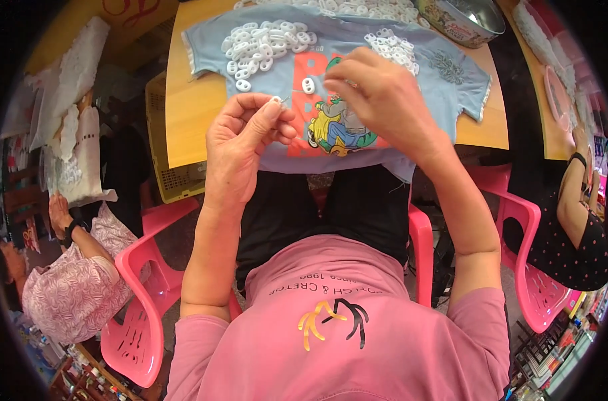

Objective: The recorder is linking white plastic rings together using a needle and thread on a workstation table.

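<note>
Pink top (411,347) on the wearer is closest to cam. White bit (275,100), w/ a thin end poking out, is in the L hand (240,130), pinched btwn thumb & index over the blue tee (210,40). R hand (387,93) is near it, a bit higher, fingers curled w/ tips drawn in; can't tell if they've got anything. Step in hand, as I read it: fine two-handed work on that bit, prob. unfinished. Next move seems to call for a steady L pinch, R fingertips brought in close & light force, since smth so tiny could slip.

On the tee: one loose tab (308,85), two-holed, btwn the hands; tab pile (260,47) up L, white pile (391,50) up R, grey heap (446,67) R of that, maybe metal. Tee's spread on the tabletop (190,134), w/ more white pcs (377,9) at the far edge & an open tin (464,27) far R. Yellow crate (173,184) down L; co-worker's sleeve (76,287) farther L.
</note>
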A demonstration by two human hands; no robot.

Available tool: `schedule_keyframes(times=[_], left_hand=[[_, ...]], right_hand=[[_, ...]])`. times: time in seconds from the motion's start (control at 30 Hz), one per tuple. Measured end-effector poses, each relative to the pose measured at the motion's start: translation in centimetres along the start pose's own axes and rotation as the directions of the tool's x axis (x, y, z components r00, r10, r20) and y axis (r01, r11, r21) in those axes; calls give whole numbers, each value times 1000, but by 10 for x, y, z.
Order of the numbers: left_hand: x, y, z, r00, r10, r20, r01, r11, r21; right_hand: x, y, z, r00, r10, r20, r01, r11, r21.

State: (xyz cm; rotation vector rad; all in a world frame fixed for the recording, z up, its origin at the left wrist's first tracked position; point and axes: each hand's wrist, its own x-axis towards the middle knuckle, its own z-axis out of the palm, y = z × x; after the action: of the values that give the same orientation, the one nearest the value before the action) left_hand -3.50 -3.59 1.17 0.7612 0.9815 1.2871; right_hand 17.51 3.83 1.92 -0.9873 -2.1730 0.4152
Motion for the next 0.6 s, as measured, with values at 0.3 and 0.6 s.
schedule_keyframes(times=[0.3, 0.6], left_hand=[[-8, 8, -6, 999, 32, -3, -32, 999, -15], [-8, 8, -1, 987, 156, -33, -158, 986, -50]], right_hand=[[15, -22, 34, 991, 6, 132, 15, 988, -152], [2, -42, 22, 879, 386, 280, -469, 594, 653]])
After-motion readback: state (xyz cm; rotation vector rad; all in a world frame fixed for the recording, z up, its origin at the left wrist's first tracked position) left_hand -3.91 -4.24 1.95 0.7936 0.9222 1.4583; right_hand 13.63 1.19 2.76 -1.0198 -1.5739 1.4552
